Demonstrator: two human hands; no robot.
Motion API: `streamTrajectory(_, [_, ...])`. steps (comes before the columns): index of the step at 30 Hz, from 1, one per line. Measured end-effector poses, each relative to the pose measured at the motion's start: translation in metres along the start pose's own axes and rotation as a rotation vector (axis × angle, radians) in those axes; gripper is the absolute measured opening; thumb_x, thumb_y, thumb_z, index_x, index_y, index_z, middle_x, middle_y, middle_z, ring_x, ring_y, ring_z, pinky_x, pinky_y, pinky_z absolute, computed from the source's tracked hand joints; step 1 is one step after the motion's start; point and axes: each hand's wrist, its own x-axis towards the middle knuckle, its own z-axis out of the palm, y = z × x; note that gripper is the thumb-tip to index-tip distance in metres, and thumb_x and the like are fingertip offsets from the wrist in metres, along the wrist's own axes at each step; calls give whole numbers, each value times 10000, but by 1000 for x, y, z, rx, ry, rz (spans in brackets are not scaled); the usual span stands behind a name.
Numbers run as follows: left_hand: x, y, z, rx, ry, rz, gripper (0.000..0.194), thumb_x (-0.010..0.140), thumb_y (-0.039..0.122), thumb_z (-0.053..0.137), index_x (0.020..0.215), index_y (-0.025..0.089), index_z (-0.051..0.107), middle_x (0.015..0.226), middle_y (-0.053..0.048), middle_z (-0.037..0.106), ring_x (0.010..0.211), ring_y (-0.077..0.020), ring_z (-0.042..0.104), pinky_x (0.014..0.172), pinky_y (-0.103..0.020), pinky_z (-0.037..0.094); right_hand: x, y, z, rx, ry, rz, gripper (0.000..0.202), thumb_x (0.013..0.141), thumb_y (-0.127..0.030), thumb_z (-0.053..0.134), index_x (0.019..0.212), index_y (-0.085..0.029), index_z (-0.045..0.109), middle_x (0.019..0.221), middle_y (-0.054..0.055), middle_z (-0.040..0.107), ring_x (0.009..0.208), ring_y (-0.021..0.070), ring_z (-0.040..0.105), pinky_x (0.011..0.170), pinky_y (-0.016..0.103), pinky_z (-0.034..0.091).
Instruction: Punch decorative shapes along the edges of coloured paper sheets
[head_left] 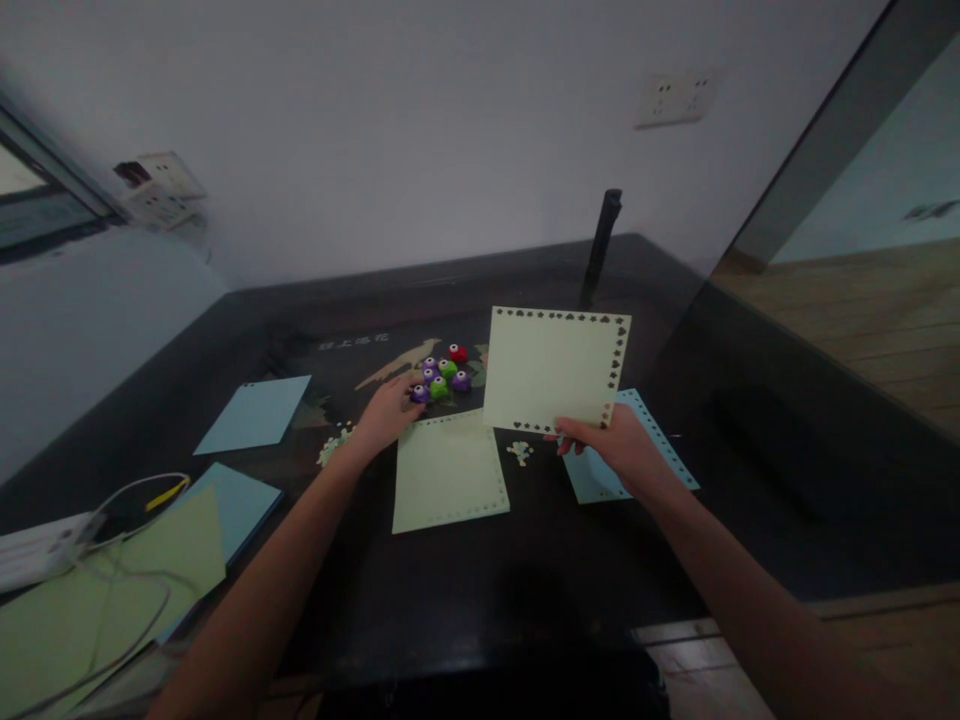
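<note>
My right hand [600, 440] pinches the lower right corner of a pale yellow-green sheet [555, 370], raised above the desk. Small punched shapes run along its top, right and bottom edges. My left hand [390, 410] reaches to the group of small craft punches, with its fingers at a purple punch [420, 394]; whether they grip it is unclear. Red, green and purple punches [439, 387] stand close together there. Below them lies another punched pale green sheet [450, 475]. Under my right hand is a blue sheet [596, 475] with holes along its edges.
Small paper cutouts [520, 453] lie mid-desk, and more [334, 442] beside my left wrist. Blue sheets [255, 413], green paper [112, 590], a cable and a white power strip [37, 552] are at left. A black post [601, 245] rises at the back.
</note>
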Motion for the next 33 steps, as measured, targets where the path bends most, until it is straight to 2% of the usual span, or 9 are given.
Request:
streamTrajectory(5, [4, 1, -4, 56, -47, -5, 420, 731, 289, 629, 1124, 145, 588, 1053, -131, 630, 939, -265, 592, 836, -392, 458, -2, -4, -2, -23, 12, -11, 157, 704, -315, 628, 644, -174, 662, 636, 94, 693, 521, 171, 597, 515, 327, 458])
streamTrajectory(9, [4, 0, -6, 69, -71, 7, 374, 732, 231, 619, 1100, 166, 598, 1023, -93, 639, 892, -227, 598, 817, -357, 460, -2, -4, -2, -56, 21, -6, 160, 707, -310, 614, 641, -171, 656, 609, 88, 689, 510, 163, 592, 509, 314, 457])
streamTrajectory(17, [0, -7, 1, 133, -18, 36, 272, 772, 281, 594, 1009, 156, 634, 926, -93, 624, 808, -224, 591, 771, -364, 464, 0, -1, 0, 6, 9, -18, 123, 707, -286, 619, 692, -168, 652, 672, 67, 716, 511, 148, 609, 501, 286, 452])
streamTrajectory(20, [-4, -3, 0, 119, 24, 15, 228, 760, 287, 608, 938, 147, 636, 930, -104, 624, 821, -234, 589, 755, -362, 464, -2, -2, 1, -1, 12, -22, 125, 709, -280, 616, 681, -163, 649, 650, 68, 710, 502, 145, 605, 502, 284, 453])
streamTrajectory(24, [-16, 23, -9, -19, 144, -94, 270, 755, 317, 621, 966, 152, 587, 897, -80, 627, 781, -201, 585, 710, -331, 461, -6, -8, 2, 22, 21, -22, 129, 704, -282, 618, 686, -156, 643, 620, 66, 698, 489, 141, 598, 502, 283, 453])
streamTrajectory(26, [-24, 44, -12, -148, 146, -137, 304, 759, 347, 623, 994, 164, 566, 863, -52, 628, 717, -169, 575, 676, -312, 457, -8, -9, 2, 39, 25, -30, 140, 703, -291, 624, 701, -152, 643, 618, 67, 696, 489, 143, 600, 494, 281, 449])
streamTrajectory(28, [-32, 68, -11, -371, 86, -137, 320, 751, 333, 635, 1014, 167, 561, 831, -29, 624, 674, -142, 557, 650, -287, 453, -10, -11, 2, 46, 30, -40, 154, 710, -301, 622, 716, -149, 646, 624, 74, 698, 502, 148, 608, 489, 279, 445])
streamTrajectory(30, [-39, 92, -4, -644, -24, -167, 374, 730, 303, 660, 1067, 169, 569, 839, -20, 615, 644, -121, 535, 598, -255, 439, -11, -11, 2, 56, 35, -49, 171, 718, -310, 618, 724, -141, 647, 635, 84, 701, 513, 154, 614, 487, 279, 444])
streamTrajectory(33, [-49, 123, 11, -940, -144, -295, 376, 729, 274, 681, 1083, 168, 615, 834, -15, 618, 635, -90, 509, 581, -219, 403, -13, -12, 2, 93, 52, -51, 175, 719, -307, 626, 732, -134, 647, 668, 99, 711, 505, 151, 610, 483, 278, 445])
